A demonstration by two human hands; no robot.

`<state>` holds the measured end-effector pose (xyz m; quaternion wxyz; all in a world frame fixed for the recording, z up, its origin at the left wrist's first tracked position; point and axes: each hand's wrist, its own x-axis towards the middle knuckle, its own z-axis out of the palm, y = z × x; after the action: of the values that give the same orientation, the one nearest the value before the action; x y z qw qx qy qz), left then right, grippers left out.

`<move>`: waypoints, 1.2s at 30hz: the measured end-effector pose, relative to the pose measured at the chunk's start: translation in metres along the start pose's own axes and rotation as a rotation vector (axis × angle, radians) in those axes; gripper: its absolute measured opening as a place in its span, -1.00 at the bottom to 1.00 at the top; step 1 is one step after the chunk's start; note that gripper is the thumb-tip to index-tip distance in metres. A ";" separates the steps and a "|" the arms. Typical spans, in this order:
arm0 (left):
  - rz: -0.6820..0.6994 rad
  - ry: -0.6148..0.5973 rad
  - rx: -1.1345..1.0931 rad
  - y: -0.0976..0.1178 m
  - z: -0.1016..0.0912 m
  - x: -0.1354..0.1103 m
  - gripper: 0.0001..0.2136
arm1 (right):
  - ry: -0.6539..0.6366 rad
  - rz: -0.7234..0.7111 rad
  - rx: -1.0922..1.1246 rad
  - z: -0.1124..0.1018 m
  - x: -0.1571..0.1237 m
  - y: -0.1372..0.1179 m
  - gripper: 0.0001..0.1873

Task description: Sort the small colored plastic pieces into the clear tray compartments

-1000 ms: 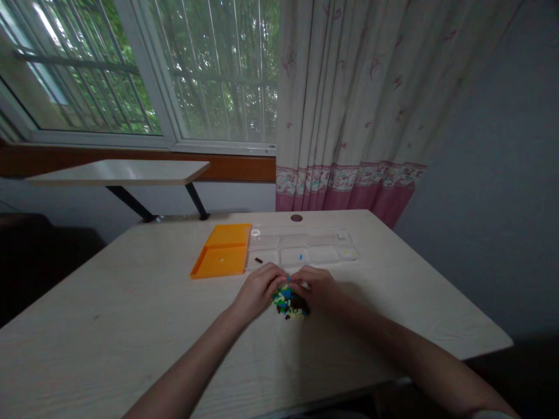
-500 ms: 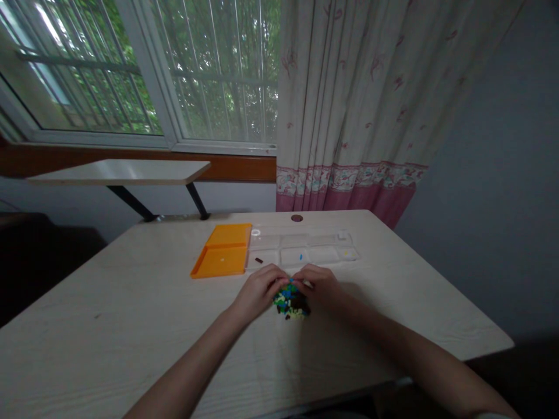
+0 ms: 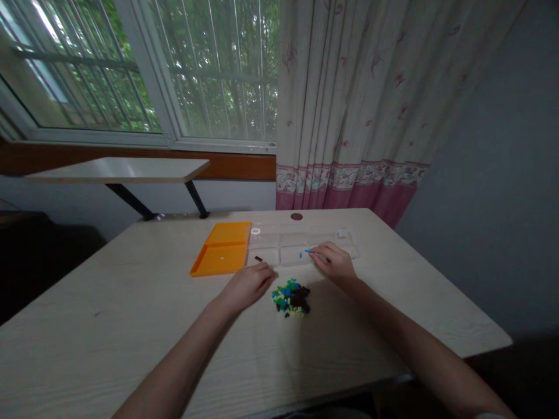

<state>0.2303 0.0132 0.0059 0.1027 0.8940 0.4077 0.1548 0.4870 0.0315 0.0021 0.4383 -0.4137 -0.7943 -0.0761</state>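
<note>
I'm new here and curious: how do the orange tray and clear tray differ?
The orange tray is opaque, in two plain sections; the clear tray is see-through, split into many compartments. No hand is at the orange tray; the right hand holds a blue piece over the clear tray. Both lie flat, side by side on the table.

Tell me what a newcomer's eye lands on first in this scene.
The flat orange plastic tray stands out most, lying on the pale wooden table left of a clear plastic compartment box. Nearer the person, a heap of small blue, green and dark plastic pieces lies between the hands. The right hand pinches a thin blue piece over the clear box; the left hand rests beside the heap.
</note>
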 end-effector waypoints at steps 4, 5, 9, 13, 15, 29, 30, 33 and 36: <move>0.038 -0.010 -0.069 0.004 0.000 0.000 -0.73 | -0.093 0.110 -0.085 0.010 -0.001 0.008 -0.84; 0.047 -0.015 -0.079 0.006 0.001 0.000 -0.72 | -0.110 0.126 -0.097 0.012 -0.001 0.009 -0.84; 0.064 -0.038 -0.042 0.013 0.007 0.005 -0.67 | -0.173 0.174 -0.133 0.018 -0.001 0.012 -0.86; 0.051 -0.056 0.049 0.016 0.014 0.010 -0.65 | -0.209 0.190 -0.141 0.020 -0.001 0.012 -0.85; 0.043 -0.054 0.077 0.014 0.015 0.010 -0.69 | -0.197 0.188 -0.137 0.019 -0.001 0.013 -0.84; -0.259 0.260 -0.607 0.016 0.015 0.021 -0.79 | -0.187 -0.071 0.053 0.020 -0.013 -0.019 -0.79; -0.277 0.263 -0.671 0.017 0.016 0.022 -0.78 | -0.193 -0.092 0.058 0.021 -0.014 -0.023 -0.77; -0.269 0.252 -0.804 0.019 0.022 0.021 -0.76 | -0.226 -0.110 0.070 0.021 -0.015 -0.033 -0.77; -0.256 0.231 -0.859 0.020 0.028 0.020 -0.73 | -0.218 -0.103 0.067 0.020 -0.015 -0.037 -0.82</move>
<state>0.2667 0.0144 -0.0106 0.4361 0.6896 0.4226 0.3946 0.4512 0.0083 -0.0124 0.3583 -0.3632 -0.8596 -0.0265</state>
